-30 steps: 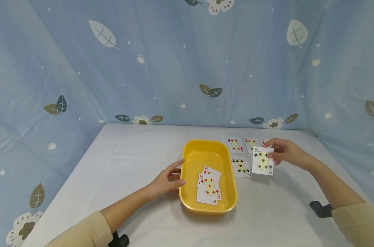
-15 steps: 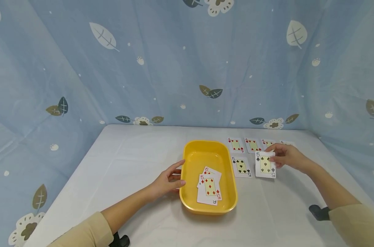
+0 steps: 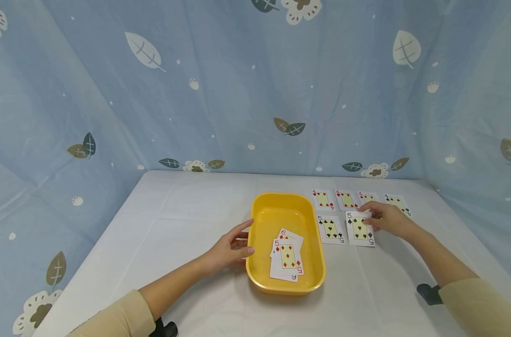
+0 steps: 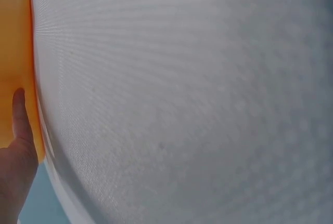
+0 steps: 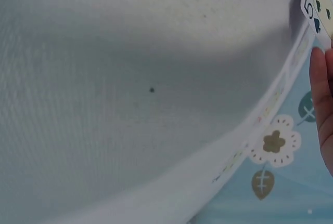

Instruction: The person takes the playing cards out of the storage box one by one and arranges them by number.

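Observation:
My right hand point(image 3: 388, 218) pinches the five of spades point(image 3: 359, 229) by its upper right part, low over the white table beside the five of clubs point(image 3: 331, 229). A corner of that same five of spades point(image 5: 318, 13) shows in the right wrist view, by the fingertips. My left hand point(image 3: 228, 247) rests against the left side of a yellow plastic tray point(image 3: 282, 285), fingers spread along its wall. The thumb point(image 4: 21, 115) lies straight on the wall in the left wrist view. Inside the tray, the five of diamonds point(image 3: 287, 257) covers part of a six of diamonds point(image 3: 290, 233) and another card.
Behind the fives lies a row of fours: hearts point(image 3: 323, 200), another red four point(image 3: 345, 200), a third red four point(image 3: 366, 197) partly behind the right hand, and a black-suited four point(image 3: 397, 202). A blue patterned cloth point(image 3: 247, 93) hangs behind the white tabletop point(image 3: 175, 210).
My right hand has carried the five of spades down toward the table, beside the five of clubs, uncovering more of the fours. The left hand and tray stay put.

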### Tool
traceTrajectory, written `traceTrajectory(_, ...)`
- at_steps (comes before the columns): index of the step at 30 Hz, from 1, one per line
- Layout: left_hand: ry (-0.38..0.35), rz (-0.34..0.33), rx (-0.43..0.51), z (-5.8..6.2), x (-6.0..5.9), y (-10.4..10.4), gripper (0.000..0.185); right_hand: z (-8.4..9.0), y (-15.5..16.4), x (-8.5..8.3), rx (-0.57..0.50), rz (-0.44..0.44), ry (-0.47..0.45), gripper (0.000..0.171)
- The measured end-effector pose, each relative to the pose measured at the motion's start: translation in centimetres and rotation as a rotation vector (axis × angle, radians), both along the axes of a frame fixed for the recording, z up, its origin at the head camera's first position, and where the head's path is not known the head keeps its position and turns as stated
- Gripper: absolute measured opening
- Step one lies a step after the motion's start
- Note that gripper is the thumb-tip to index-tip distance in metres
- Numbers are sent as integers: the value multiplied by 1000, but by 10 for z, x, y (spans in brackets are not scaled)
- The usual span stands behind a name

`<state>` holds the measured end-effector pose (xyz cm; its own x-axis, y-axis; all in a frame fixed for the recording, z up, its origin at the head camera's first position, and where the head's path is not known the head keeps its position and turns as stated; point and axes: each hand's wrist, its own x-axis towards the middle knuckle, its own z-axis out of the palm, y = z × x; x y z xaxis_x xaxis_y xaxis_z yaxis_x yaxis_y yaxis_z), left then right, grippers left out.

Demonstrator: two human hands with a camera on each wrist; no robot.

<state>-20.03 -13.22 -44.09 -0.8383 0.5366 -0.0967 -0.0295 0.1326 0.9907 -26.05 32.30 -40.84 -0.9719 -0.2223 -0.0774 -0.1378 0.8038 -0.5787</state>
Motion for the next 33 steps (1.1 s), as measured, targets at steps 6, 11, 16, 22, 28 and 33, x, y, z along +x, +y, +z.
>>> traceTrajectory(6,-3,-1,1,-1,-1,0,76,-7,-1,-2,77,16,53,31)
traceTrajectory(11,-3,-1,-5,-2,-2,0,76,-13,0,-4,121,38,103,28)
traceTrajectory(16,-7,-5,2,-2,-2,0,77,-17,1,-6,137,51,103,28)
traceTrajectory(22,-16,-8,8,-2,-2,0,78,-22,2,-8,140,58,95,28)
traceTrajectory(28,-9,-6,2,-2,-2,0,78,-23,1,-8,166,41,123,28)
traceTrajectory(33,-5,3,-11,-2,-2,0,78,-22,1,-8,152,15,115,34)
